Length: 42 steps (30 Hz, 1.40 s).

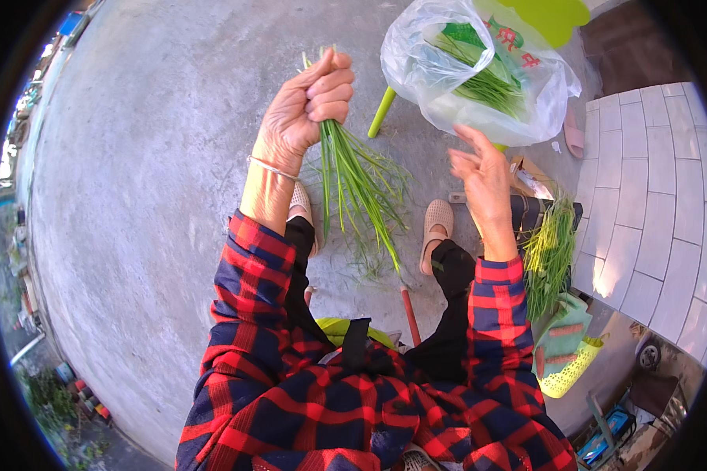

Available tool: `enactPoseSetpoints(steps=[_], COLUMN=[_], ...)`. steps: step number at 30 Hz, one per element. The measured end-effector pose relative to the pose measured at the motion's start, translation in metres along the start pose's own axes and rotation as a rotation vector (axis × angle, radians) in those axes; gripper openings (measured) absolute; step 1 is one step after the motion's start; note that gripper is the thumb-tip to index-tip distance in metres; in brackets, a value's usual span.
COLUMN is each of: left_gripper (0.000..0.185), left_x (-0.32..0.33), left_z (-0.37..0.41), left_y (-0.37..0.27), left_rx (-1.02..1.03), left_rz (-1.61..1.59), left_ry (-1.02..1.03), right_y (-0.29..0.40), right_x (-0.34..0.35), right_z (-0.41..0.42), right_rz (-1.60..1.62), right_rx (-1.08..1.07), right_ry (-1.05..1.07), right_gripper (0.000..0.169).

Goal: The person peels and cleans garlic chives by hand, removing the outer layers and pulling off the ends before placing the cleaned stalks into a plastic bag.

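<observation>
My left hand (315, 103) is closed in a fist around a bunch of long green chive-like stalks (353, 182). Their leafy ends hang down toward me, and the short pale ends poke out above the fist. My right hand (480, 176) is raised to the right with its fingers spread and slightly blurred, holding nothing. Just beyond it, a translucent plastic bag (430, 100) with red and green print sits open. Inside the bag lie more green stalks (489, 88). Loose trimmings (371, 259) are scattered on the concrete floor between my feet.
A green stool leg (382, 112) shows under the bag. At right, a heap of green stalks (548, 253) rests by a dark case (524, 212), beside a tiled surface (642, 194). A yellow perforated basket (571, 371) stands nearer me. A pink slipper (573, 138) lies beyond.
</observation>
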State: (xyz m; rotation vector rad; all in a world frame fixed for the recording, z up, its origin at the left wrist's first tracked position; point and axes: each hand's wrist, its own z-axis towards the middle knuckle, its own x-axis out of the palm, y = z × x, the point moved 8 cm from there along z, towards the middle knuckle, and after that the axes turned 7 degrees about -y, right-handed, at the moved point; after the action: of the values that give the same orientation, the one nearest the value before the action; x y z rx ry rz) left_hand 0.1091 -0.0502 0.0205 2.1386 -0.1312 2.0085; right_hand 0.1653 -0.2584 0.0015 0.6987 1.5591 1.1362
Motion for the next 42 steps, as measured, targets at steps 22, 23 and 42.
enactPoseSetpoints(steps=[22,23,42], left_gripper=[0.02,0.021,0.035], left_x=[-0.05,-0.052,-0.015], left_z=[0.03,0.03,0.029], left_y=[0.047,0.049,0.091], left_rx=[0.012,0.023,-0.038], left_rz=[0.168,0.197,0.77], left_ry=[-0.29,-0.279,0.098], right_y=[0.032,0.028,0.057], right_x=[0.094,0.094,0.069], right_z=[-0.07,-0.07,-0.046], right_rz=[1.039,1.028,1.791], right_rx=[0.752,0.774,0.672], right_ry=[0.814,0.803,0.933], right_gripper=[0.029,0.027,0.036])
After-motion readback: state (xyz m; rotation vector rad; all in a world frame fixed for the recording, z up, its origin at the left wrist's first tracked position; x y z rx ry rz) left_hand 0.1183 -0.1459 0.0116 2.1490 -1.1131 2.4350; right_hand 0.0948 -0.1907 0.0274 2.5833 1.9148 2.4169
